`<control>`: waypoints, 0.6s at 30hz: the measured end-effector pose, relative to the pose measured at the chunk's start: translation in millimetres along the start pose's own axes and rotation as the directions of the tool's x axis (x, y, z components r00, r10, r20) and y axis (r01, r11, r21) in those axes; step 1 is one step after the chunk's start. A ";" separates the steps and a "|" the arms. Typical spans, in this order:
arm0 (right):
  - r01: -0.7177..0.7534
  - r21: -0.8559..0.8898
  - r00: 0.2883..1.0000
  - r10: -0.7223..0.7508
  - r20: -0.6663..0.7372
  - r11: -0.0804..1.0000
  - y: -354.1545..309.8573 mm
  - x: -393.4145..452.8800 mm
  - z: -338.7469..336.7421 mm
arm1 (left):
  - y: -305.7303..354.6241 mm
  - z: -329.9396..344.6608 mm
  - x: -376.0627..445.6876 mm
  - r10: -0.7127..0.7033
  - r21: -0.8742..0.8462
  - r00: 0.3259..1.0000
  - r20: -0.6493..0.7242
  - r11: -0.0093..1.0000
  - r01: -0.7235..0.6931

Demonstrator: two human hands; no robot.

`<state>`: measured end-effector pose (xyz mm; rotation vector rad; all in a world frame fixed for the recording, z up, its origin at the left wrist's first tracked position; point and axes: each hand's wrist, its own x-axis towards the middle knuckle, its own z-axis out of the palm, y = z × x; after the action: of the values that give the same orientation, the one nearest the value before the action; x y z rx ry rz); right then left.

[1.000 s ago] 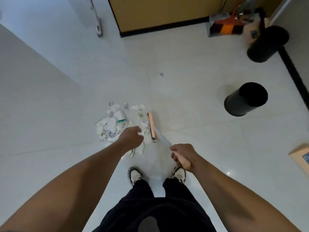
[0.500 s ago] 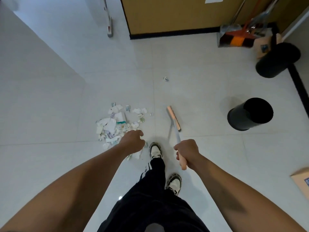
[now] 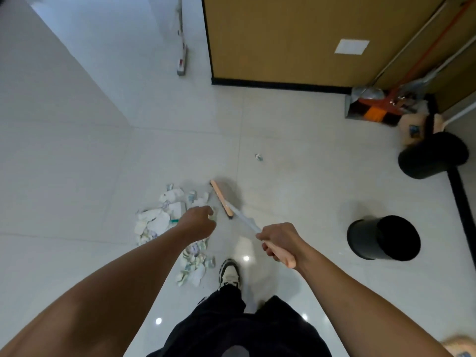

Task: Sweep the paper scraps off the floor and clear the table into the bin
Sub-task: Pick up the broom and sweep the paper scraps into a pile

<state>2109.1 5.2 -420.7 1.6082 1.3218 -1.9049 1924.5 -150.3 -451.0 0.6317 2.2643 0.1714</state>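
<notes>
A heap of torn paper scraps (image 3: 164,217) lies on the pale tiled floor, with a smaller clump (image 3: 195,264) trailing toward my shoe. One stray scrap (image 3: 258,157) sits alone farther out. My right hand (image 3: 279,242) grips the peach handle end of a broom, whose peach head (image 3: 221,198) rests at the right edge of the heap. My left hand (image 3: 198,222) hovers above the heap with its fingers curled, and nothing shows in it. A black round bin (image 3: 381,238) stands open on the floor to the right.
A second black bin (image 3: 432,155) stands by the right wall. A dustpan and long-handled brooms (image 3: 373,109) lean in the far corner by the brown panel (image 3: 283,39). A white mop (image 3: 181,60) leans at the back, and a cardboard box corner (image 3: 461,349) shows at the lower right.
The broom head swung out to the right of the heap, then came back to its right edge. I stepped forward and my view tilted up. My left hand stayed curled over the scraps.
</notes>
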 end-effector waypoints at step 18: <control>0.076 -0.584 0.997 -0.050 0.061 0.808 -214.8 189.0 -102.5 | 110.1 -12.3 77.9 -0.472 -0.298 0.882 -0.008 0.843 0.448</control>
<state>1953.7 257.0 -490.2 1.2038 1.7413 -1.3408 1912.9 -15.6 -458.7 -0.0860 2.3376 0.2850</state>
